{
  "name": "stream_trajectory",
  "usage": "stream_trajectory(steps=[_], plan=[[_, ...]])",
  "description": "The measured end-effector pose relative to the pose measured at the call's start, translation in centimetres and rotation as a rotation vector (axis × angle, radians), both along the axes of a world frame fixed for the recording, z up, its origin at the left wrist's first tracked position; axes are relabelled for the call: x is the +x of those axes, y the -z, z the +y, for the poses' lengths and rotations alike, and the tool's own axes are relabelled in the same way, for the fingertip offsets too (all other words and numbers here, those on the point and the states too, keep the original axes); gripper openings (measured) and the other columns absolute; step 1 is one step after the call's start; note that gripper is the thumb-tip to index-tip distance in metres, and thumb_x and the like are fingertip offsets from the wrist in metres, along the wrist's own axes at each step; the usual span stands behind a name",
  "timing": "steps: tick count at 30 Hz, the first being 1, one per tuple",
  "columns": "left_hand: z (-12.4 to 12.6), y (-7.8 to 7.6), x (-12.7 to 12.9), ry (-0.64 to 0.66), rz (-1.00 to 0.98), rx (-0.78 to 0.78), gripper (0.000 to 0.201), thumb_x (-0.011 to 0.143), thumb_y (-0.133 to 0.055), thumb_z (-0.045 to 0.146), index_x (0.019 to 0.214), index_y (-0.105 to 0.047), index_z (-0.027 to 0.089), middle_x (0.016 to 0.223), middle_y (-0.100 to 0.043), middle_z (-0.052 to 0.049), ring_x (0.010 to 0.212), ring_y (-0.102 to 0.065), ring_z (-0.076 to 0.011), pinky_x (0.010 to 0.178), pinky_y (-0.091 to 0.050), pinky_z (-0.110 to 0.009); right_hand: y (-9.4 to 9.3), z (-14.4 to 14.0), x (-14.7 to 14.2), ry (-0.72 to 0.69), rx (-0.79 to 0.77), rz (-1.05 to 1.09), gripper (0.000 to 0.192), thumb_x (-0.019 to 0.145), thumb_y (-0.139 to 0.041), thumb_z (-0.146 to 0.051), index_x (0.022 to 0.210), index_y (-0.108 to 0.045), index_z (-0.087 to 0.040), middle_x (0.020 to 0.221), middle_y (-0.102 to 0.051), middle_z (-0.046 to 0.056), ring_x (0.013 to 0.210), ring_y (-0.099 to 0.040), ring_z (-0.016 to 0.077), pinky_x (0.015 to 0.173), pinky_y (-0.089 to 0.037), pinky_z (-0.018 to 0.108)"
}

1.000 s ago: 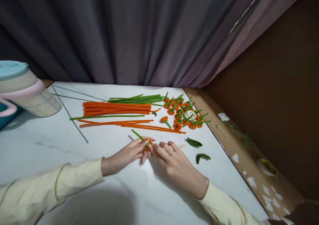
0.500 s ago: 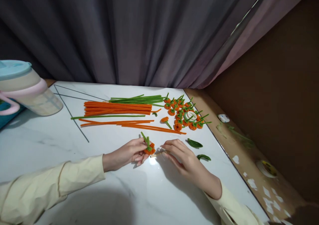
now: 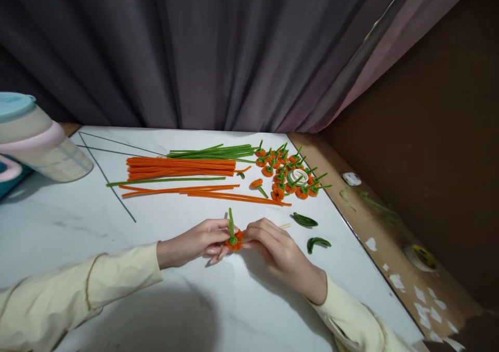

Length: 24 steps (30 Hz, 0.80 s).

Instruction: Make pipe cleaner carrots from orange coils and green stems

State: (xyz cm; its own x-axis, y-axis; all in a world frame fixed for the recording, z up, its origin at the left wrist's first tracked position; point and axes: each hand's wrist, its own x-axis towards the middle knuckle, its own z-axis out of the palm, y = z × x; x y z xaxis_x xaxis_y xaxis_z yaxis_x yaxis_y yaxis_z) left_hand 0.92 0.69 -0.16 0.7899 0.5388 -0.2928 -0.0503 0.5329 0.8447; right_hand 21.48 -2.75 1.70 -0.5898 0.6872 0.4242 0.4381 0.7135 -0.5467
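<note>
A small orange pipe-cleaner pumpkin (image 3: 235, 244) with an upright green stem is pinched between the thumb and fingers of my left hand (image 3: 206, 240). From the other side, the closed fingertips of my right hand (image 3: 275, 245) press against its orange edge. A pale thin stick (image 3: 286, 226) shows just behind my right hand; most of it is hidden. To the right of that hand lie two dark green folded pipe-cleaner pieces (image 3: 305, 220), (image 3: 318, 244). Another pumpkin (image 3: 256, 183) lies on its side beyond my hands.
Farther back are a bundle of orange pipe cleaners (image 3: 181, 168), green ones (image 3: 212, 152) and loose orange strands (image 3: 206, 192). Several finished pumpkins cluster around a white tape roll (image 3: 298, 177). A large tumbler (image 3: 50, 144) stands at left. Paper scraps (image 3: 421, 310) lie along the right.
My right hand has moved left, its fingertips now at the pumpkin. The pale stick no longer shows between my hands; an end shows behind the right hand. The view has shifted slightly.
</note>
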Motion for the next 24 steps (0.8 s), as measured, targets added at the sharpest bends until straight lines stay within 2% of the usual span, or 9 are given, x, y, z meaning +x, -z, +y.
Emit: stream_trajectory(steps=[4, 9, 16, 20, 24], plan=[[-0.1, -0.2, 0.1, 0.003, 0.042, 0.048, 0.022, 0.085, -0.053, 0.035, 0.078, -0.049, 0.015, 0.051, -0.047, 0.005, 0.041, -0.032, -0.0058, 0.047, -0.026, -0.022, 0.2, -0.1, -0.2, 0.023, 0.110, -0.061, 0.023, 0.089, -0.035, -0.001, 0.098, -0.053, -0.013, 0.087, -0.060, 0.011, 0.076, -0.051, 0.0184, 0.065, -0.046, 0.031], [-0.2, -0.2, 0.3, 0.023, 0.117, 0.092, 0.032, 0.086, -0.051, 0.045, 0.076, -0.046, 0.016, 0.050, -0.044, 0.007, 0.043, -0.038, -0.0066, 0.047, -0.027, -0.022, 0.5, -0.3, -0.4, 0.017, 0.223, -0.077, 0.029, 0.087, -0.029, 0.003, 0.093, -0.054, -0.010, 0.082, -0.061, 0.012, 0.070, -0.049, 0.0179, 0.059, -0.045, 0.029], [-0.3, -0.3, 0.3, 0.025, 0.132, 0.126, 0.039, 0.083, -0.052, 0.054, 0.076, -0.045, 0.016, 0.054, -0.043, 0.007, 0.044, -0.040, -0.0059, 0.045, -0.032, -0.019, 1.2, -0.7, -0.7, 0.006, 0.440, -0.185, 0.022, 0.087, -0.037, 0.001, 0.086, -0.057, -0.007, 0.076, -0.060, 0.012, 0.069, -0.048, 0.0197, 0.061, -0.044, 0.031], [-0.3, 0.1, 0.4, 0.026, 0.142, 0.156, 0.039, 0.084, -0.051, 0.053, 0.076, -0.046, 0.015, 0.057, -0.050, 0.004, 0.044, -0.046, -0.0068, 0.046, -0.037, -0.021, 1.1, -0.6, -0.9, 0.026, 0.437, -0.176, 0.025, 0.087, -0.035, 0.000, 0.082, -0.057, -0.010, 0.071, -0.058, 0.010, 0.065, -0.045, 0.0180, 0.057, -0.041, 0.029], [-0.3, 0.3, 0.5, 0.021, 0.081, 0.090, 0.038, 0.089, -0.045, 0.048, 0.082, -0.053, 0.011, 0.068, -0.060, -0.006, 0.055, -0.058, -0.0142, 0.057, -0.048, -0.030, 0.6, -0.5, -0.8, 0.049, 0.418, -0.177, 0.027, 0.086, -0.033, -0.001, 0.077, -0.055, -0.013, 0.065, -0.055, 0.007, 0.060, -0.040, 0.0169, 0.053, -0.037, 0.028]])
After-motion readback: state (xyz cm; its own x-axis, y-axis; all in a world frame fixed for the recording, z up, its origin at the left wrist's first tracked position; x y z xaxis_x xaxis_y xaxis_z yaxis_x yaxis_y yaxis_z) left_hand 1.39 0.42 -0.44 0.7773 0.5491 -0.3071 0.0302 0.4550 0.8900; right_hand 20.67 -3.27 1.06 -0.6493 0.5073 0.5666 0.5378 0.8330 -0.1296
